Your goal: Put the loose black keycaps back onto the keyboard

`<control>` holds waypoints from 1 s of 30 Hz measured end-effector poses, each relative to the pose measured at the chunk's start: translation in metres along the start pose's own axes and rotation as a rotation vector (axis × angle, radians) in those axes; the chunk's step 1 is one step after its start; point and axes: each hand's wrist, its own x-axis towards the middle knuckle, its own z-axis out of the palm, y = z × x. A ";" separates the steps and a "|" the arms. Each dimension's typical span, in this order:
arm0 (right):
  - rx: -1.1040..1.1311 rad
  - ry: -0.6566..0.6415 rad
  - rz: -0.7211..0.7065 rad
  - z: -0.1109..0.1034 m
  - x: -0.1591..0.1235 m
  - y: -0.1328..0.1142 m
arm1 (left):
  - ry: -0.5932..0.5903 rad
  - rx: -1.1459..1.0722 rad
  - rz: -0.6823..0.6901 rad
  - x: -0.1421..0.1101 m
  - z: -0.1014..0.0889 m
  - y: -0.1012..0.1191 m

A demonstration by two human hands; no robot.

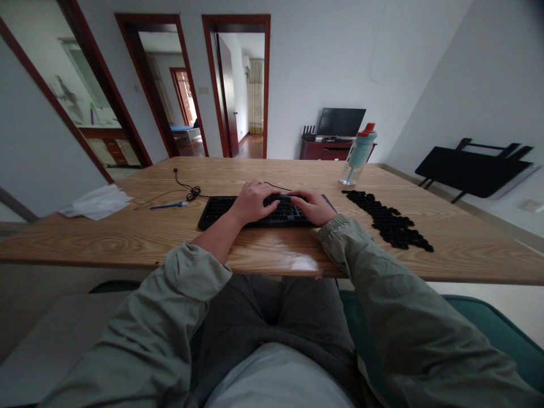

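A black keyboard lies flat near the front edge of the wooden table, its cable running off to the left. My left hand is bent over its middle, fingers curled at the far edge and thumb over the keys. On the right part, my right hand closes in a similar way, thumb pointing left toward the other hand. The fingertips are partly hidden, so any small piece between them cannot be made out. Right of the keyboard lies a patch of small black pieces that look like keycaps.
A blue-handled brush and a coiled black cable are left of the keyboard. Farther left is a crumpled white cloth or tissue. A clear bottle with an orange lid stands at the back right of the wooden table.
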 end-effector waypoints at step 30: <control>-0.178 0.160 -0.133 -0.004 -0.011 -0.011 | -0.051 -0.023 0.033 0.001 -0.001 0.012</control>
